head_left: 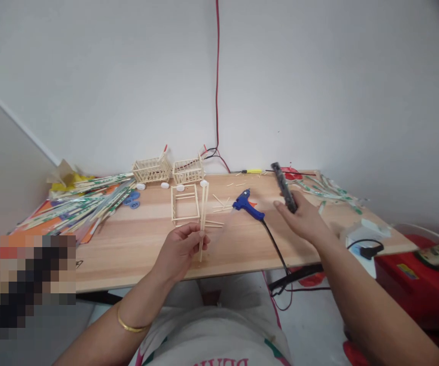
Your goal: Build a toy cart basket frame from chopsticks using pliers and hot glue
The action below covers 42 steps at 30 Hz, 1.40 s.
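My left hand (pixel 183 249) is closed on a pair of thin wooden sticks (pixel 204 208), pinching them near their lower end so they stand up over the table. My right hand (pixel 301 216) grips a long, dark, bar-shaped tool (pixel 284 187), tilted up and leftward; its exact kind is unclear. Between the hands a blue glue gun (pixel 249 207) lies on the wood. Just beyond my left hand is an open box-shaped stick frame (pixel 172 206), with loose short sticks (pixel 222 206) to its right.
Two small stick-built carts (pixel 152 171) with white wheels stand by the wall. Wrapped sticks (pixel 89 203) and blue wheels (pixel 132 200) are at the left. Torn wrappers (pixel 333 190) lie far right. The glue gun's black cord (pixel 274 244) runs over the front edge. A yellow-handled tool (pixel 253 172) lies at the back.
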{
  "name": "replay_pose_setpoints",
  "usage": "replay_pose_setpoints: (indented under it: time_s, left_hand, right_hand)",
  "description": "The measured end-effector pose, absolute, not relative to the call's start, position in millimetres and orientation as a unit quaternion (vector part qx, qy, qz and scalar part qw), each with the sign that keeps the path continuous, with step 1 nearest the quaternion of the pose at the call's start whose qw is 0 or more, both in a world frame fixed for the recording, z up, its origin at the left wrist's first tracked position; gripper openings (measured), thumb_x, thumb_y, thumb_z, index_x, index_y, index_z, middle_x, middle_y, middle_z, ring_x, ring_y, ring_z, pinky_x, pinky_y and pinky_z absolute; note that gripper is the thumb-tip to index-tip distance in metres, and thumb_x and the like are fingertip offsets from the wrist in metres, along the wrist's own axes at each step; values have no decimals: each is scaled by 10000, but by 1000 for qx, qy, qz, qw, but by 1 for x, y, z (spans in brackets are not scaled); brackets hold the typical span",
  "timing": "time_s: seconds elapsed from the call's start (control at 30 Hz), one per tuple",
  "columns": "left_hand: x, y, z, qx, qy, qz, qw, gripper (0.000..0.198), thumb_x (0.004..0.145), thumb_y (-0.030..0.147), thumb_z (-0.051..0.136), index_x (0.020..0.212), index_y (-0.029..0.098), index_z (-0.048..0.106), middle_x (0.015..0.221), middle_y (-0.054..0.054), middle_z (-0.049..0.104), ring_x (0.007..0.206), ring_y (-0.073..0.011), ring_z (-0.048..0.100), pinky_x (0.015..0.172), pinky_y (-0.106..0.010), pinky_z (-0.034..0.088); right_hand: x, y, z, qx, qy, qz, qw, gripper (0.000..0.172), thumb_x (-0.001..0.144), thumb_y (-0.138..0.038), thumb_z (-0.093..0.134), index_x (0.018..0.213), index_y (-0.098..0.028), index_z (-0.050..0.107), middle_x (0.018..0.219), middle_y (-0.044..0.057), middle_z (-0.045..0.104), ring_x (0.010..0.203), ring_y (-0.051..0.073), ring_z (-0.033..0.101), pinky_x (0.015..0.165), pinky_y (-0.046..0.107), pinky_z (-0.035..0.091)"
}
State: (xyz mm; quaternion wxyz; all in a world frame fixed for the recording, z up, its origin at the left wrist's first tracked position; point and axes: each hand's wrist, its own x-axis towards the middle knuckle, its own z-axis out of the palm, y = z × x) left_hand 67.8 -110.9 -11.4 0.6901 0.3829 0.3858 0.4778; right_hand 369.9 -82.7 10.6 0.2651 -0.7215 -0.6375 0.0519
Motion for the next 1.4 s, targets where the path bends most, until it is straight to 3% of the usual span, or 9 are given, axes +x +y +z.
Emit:
replay_pose_setpoints:
  time_s: [0.13,0.27,0.6,0.9,1.23,1.4]
  left_hand:
    - [76,-114,-5,414,372,482,677,149,679,249,712,694,128,627,626,-5,623,569,-81,520,569,-194,372]
    - [83,-120,3,439,366,486,661,156,683,265,706,699,128,634,620,-10,609,570,-88,498,550,-202,352]
    - [91,-122,5,435,356,514,648,126,622,192,732,710,129,666,708,-13,612,594,-90,477,567,-216,377]
    - [89,-120,-3,441,374,536,615,119,625,199,721,722,145,678,664,4,616,634,-106,497,630,-213,394]
    - [82,-110,2,530,386,539,529,78,648,199,689,719,169,700,865,-39,679,803,-168,572,758,-254,430]
    - [88,-106,6,554,399,545,486,69,648,216,708,697,169,696,807,-35,661,736,-153,560,692,-243,421]
  right_hand:
    - [335,-124,18,-574,-772,116,247,471,795,-426,542,1190,-178,478,1056,101,576,957,241,545,825,343,433]
    - [310,-143,16,-533,-805,142,219,518,780,-365,581,1253,-219,430,1157,110,528,1074,277,490,884,413,410]
    - [289,-150,24,-533,-819,49,208,462,764,-373,614,1183,-223,490,1057,121,529,974,284,501,829,431,415]
    - [284,-143,13,-516,-829,6,213,432,778,-399,605,1143,-191,504,990,110,548,912,266,519,766,383,443]
    - [285,-137,10,-513,-831,-5,214,316,798,-415,585,1021,-197,529,922,92,572,817,225,551,664,317,430]
    - [287,-133,11,-530,-826,21,193,256,819,-431,547,928,-200,528,890,69,605,792,206,574,632,282,402]
